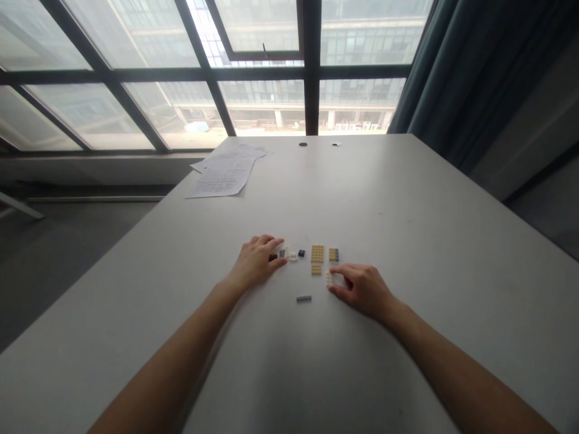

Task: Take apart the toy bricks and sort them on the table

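My right hand (362,288) has its thumb and index finger at the two ends of a small white brick (329,278) lying on the table. My left hand (259,260) rests on the tabletop with thumb and fingers apart. Between them are a dark piece (272,257), partly hidden, and a grey piece (282,253). Just right of these lie white pieces (293,257) and a black brick (301,253). In the middle sit a larger tan brick (317,253), a smaller tan brick (316,270) and a tan-and-grey brick (333,254). Nearer me is a long grey piece (304,298).
Printed papers (226,175) overlap at the far left of the white table (289,374). Two round cable holes, one dark (303,144) and one light (336,144), are near the far edge. Beyond stand windows (266,108) and a dark curtain (452,78).
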`<state>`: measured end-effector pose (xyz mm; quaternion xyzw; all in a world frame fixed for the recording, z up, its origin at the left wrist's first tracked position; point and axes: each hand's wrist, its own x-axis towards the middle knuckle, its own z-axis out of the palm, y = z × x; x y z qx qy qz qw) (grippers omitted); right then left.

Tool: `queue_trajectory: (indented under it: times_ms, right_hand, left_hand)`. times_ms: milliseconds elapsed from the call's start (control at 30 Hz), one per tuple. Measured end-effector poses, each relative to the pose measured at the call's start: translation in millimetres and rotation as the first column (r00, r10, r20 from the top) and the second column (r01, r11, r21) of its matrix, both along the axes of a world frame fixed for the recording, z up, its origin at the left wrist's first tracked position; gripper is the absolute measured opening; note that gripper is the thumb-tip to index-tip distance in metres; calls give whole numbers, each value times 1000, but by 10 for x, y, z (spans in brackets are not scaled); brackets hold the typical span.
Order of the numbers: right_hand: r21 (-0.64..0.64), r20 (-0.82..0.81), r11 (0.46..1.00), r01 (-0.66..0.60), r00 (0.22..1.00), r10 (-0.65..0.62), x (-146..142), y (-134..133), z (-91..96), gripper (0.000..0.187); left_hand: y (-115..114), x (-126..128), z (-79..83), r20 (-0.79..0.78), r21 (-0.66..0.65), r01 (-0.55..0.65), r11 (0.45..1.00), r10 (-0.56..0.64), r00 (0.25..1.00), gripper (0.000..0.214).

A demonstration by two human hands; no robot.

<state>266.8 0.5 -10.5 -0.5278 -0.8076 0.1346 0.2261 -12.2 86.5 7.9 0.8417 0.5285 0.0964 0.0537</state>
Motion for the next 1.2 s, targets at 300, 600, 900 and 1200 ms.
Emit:
queue_trajectory:
  times_ms: [300, 600, 900, 1200]
  right_hand:
    - [-16, 10, 1000, -6, 1000, 7, -2, 2, 28, 29]
    - [-10, 7, 1000, -8, 1000, 8, 5, 2, 9, 29]
    - [-19, -3, 1000, -1, 1000, 1, -3, 11, -7, 29]
    - [-23, -3, 1000, -3, 1000, 2, -3, 5, 29, 28]
  left_hand:
    - [86, -72, 64, 14, -137, 86, 987, -85, 996, 39]
    - [125, -19, 37, 46, -84, 70, 994, -66, 997, 34]
    - [114, 5, 6, -4, 2, 143, 990, -143, 990, 28]
    - [138, 21, 22, 4, -13, 178, 984, -178, 984, 23]
